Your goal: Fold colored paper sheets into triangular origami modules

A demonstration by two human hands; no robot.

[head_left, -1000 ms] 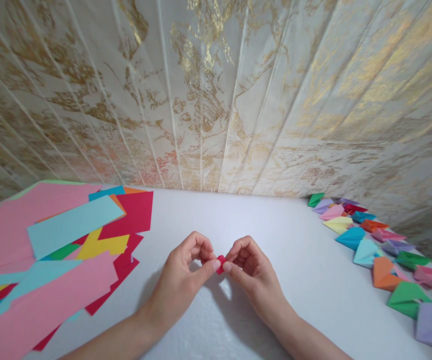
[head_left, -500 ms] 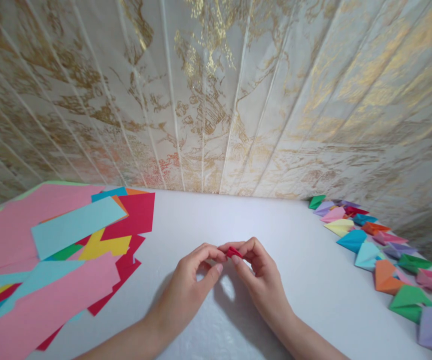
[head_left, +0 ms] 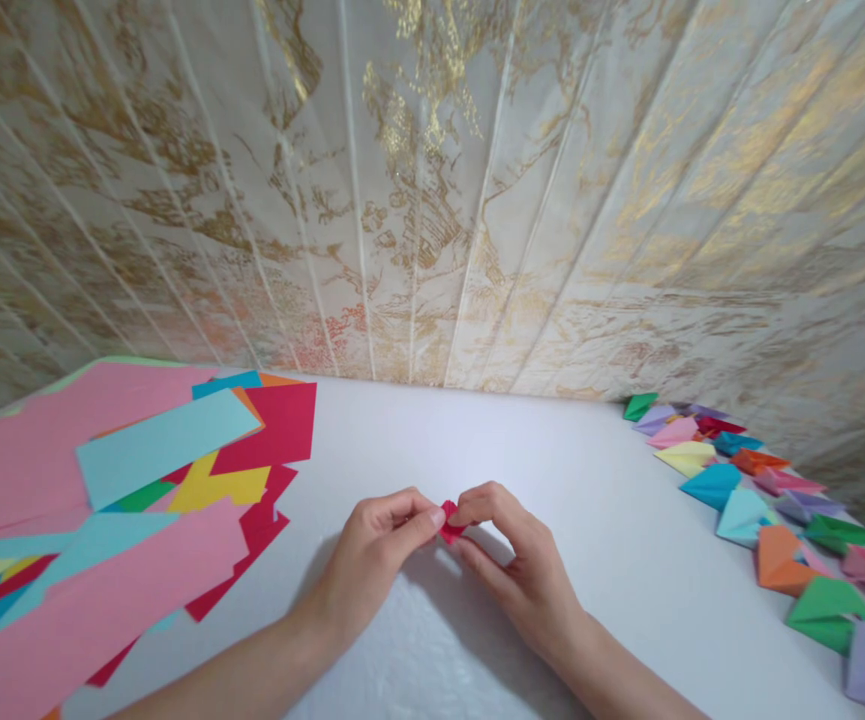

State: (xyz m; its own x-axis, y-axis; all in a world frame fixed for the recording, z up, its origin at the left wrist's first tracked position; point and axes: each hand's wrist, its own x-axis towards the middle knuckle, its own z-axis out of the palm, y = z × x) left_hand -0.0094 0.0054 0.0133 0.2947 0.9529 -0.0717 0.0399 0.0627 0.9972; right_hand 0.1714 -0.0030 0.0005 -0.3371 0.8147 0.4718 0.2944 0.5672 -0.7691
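A small folded piece of red paper (head_left: 450,522) is held above the white table, in the lower middle of the view. My left hand (head_left: 383,545) pinches its left side between thumb and index finger. On the other side, my right hand (head_left: 518,555) has its index fingertip and thumb against the paper's right edge. The fingers cover part of the paper, so its full shape is hard to make out.
Coloured paper sheets and strips lie overlapping on the left, with a light blue strip (head_left: 169,447) and a pink sheet (head_left: 117,600) on top. Several folded paper pieces, such as an orange one (head_left: 781,562), line the right side. A patterned curtain (head_left: 417,200) hangs behind the white table (head_left: 402,430).
The red paper has turned and shows more of its surface between the hands. My left thumb has closed onto it, and my right index finger has shifted to its right edge.
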